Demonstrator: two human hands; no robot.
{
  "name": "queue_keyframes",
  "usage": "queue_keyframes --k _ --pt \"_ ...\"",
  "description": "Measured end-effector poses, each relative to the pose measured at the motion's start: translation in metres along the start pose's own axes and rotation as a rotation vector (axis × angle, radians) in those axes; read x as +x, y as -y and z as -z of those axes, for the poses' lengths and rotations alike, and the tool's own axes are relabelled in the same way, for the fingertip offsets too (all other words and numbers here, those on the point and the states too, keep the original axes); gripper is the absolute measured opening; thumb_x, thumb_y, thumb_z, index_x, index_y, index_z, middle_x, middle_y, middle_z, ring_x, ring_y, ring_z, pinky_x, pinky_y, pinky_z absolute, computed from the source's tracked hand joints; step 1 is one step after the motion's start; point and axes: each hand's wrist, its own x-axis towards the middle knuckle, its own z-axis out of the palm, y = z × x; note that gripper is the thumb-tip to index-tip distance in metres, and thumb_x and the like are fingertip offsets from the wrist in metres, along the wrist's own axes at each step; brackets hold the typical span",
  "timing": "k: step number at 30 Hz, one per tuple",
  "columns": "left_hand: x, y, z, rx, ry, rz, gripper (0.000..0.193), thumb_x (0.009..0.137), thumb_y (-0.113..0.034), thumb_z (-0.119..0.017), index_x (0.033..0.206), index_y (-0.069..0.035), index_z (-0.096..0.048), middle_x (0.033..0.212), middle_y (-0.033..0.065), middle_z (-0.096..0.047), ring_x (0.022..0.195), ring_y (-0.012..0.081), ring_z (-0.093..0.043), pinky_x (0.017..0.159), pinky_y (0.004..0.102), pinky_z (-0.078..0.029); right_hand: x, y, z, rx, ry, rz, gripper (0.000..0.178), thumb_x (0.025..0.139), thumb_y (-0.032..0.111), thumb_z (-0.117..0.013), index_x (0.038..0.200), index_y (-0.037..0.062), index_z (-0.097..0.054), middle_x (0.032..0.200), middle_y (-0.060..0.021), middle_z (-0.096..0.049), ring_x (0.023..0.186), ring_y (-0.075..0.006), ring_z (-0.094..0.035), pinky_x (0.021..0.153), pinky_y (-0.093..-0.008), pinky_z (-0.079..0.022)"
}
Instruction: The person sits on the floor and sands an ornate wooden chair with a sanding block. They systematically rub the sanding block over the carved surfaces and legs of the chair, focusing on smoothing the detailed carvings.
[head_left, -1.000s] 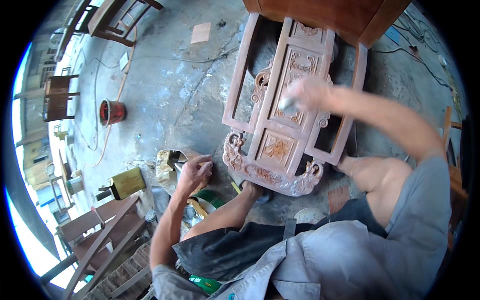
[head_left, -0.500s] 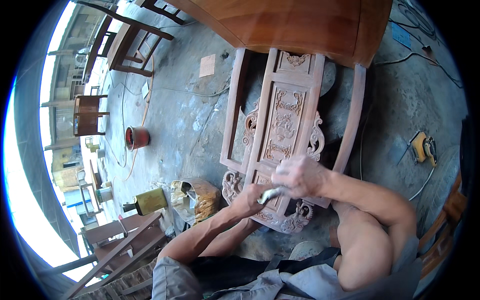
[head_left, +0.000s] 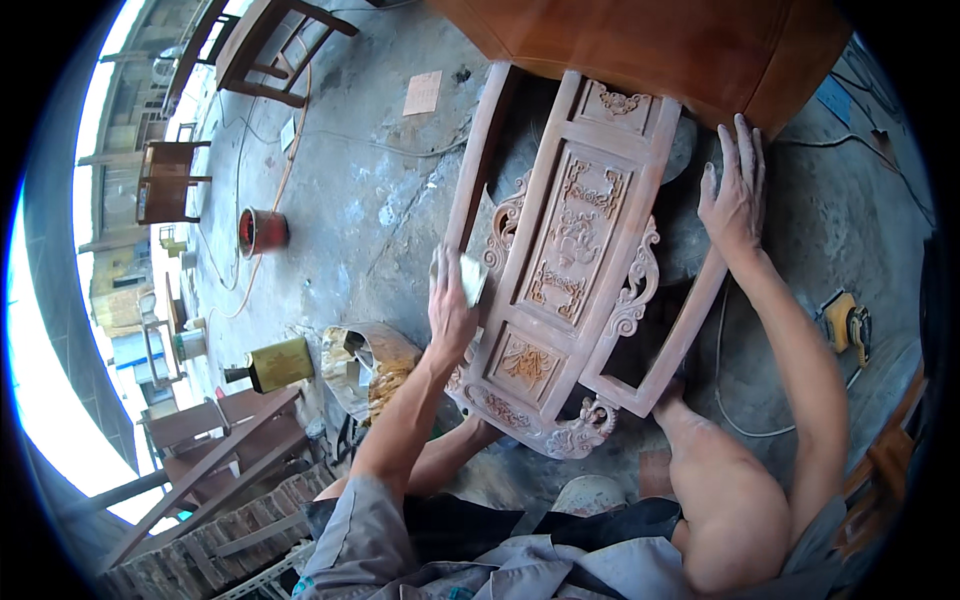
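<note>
A carved wooden chair back [head_left: 545, 340] with scrollwork, dusty pinkish-brown, lies tilted in front of me, its far end by a large reddish-brown wooden panel [head_left: 640, 50]. At its left side rail, my left hand [head_left: 452, 312] holds a pale, folded piece of sandpaper [head_left: 472, 280] between thumb and straight fingers, pressed close to the wood. Over on the right, my right hand [head_left: 735, 200] lies at the upper part of the right rail [head_left: 680, 345], its fingers stretched and dusty. Whether the right palm bears on the rail is hard to make out.
A yellow power sander [head_left: 848, 325] with a cord rests on the floor at right. To the left are a torn sack [head_left: 375, 370], an olive metal can [head_left: 280, 365], a red bucket [head_left: 264, 231] and wooden chairs [head_left: 172, 185]. Hoses and cables cross the concrete floor [head_left: 380, 180].
My hands, together over the chair back's lower part before, have parted. The left went to the left rail with the sandpaper; the right reached up and right, fingers opened. The chair back appears turned slightly.
</note>
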Motion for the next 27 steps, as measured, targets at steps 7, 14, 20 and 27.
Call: queue_keyframes --k 7,14,20,27 --pt "-0.026 0.01 0.019 -0.039 0.146 -0.026 0.088 0.08 0.006 -0.066 0.16 0.008 -0.029 0.165 0.0328 -0.032 0.156 0.0475 -0.027 0.129 0.0521 -0.026 -0.002 -0.019 -0.002 0.001 0.095 0.026 0.047 0.099 0.007 -0.059 0.146 0.005 -0.054 0.153 -0.0138 -0.055 0.152 -0.0409 -0.038 0.129 -0.0506 -0.028" --pt "0.035 -0.011 0.009 0.003 0.087 0.055 0.09 0.072 0.01 -0.056 0.159 0.009 -0.032 0.166 0.0316 -0.032 0.157 0.0469 -0.025 0.129 0.0484 -0.027 0.002 -0.008 0.003 -0.065 0.214 0.047 0.03 0.098 0.006 -0.06 0.127 0.0038 -0.068 0.143 -0.0109 -0.064 0.151 -0.0399 -0.038 0.127 -0.049 -0.031" --pt "-0.042 0.03 0.006 -0.119 0.012 0.13 0.077 0.083 0.001 -0.068 0.156 0.005 -0.042 0.163 0.0295 -0.04 0.157 0.044 -0.029 0.129 0.0485 -0.028 0.005 0.001 0.01 -0.059 0.266 -0.011 0.025 0.096 0.004 -0.06 0.119 0.0039 -0.07 0.139 -0.0105 -0.066 0.152 -0.0399 -0.037 0.126 -0.0483 -0.033" --pt "0.027 -0.007 0.027 -0.162 -0.028 0.258 0.058 0.095 -0.001 -0.058 0.151 -0.015 -0.056 0.139 0.018 -0.068 0.116 0.0401 -0.071 0.096 0.0469 -0.06 0.005 -0.003 0.013 -0.058 0.282 -0.027 0.024 0.095 0.005 -0.061 0.118 0.0053 -0.071 0.133 -0.0125 -0.069 0.152 -0.0412 -0.036 0.123 -0.0485 -0.036"
